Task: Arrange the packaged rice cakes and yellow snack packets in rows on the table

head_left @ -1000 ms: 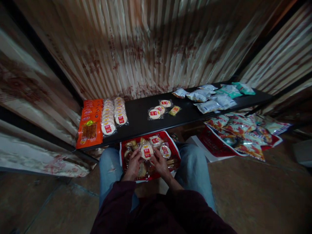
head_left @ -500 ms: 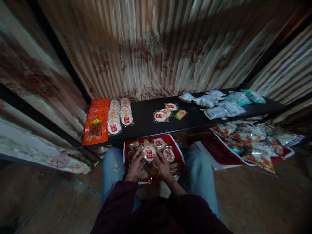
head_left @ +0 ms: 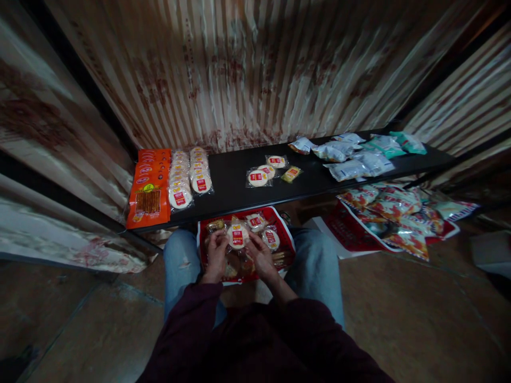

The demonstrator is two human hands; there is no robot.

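Between my hands is a round white rice cracker in a clear wrapper with a red label (head_left: 238,236). My left hand (head_left: 216,256) pinches its left edge, and my right hand (head_left: 261,258) grips its right edge. Both hold it above a red bag (head_left: 289,242) set between my knees. Inside the bag lie more wrapped crackers (head_left: 255,221) and other small packets, partly hidden by my hands. On the black shelf (head_left: 231,199) just beyond, several wrapped rice crackers (head_left: 258,177) lie loosely beside a small yellow packet (head_left: 291,173).
At the shelf's left end are orange packets (head_left: 149,186) and two overlapping rows of crackers (head_left: 200,182). White packets (head_left: 347,169) and green packets (head_left: 408,142) lie at the right. Below, on the floor, another red bag (head_left: 349,234) holds orange-and-white snack packets (head_left: 399,205). A pleated curtain (head_left: 239,69) hangs behind.
The view has shifted a little, so the shelf and bags appear slightly higher and further left. Both hands still hold the wrapped cracker, which has risen slightly within the frame.
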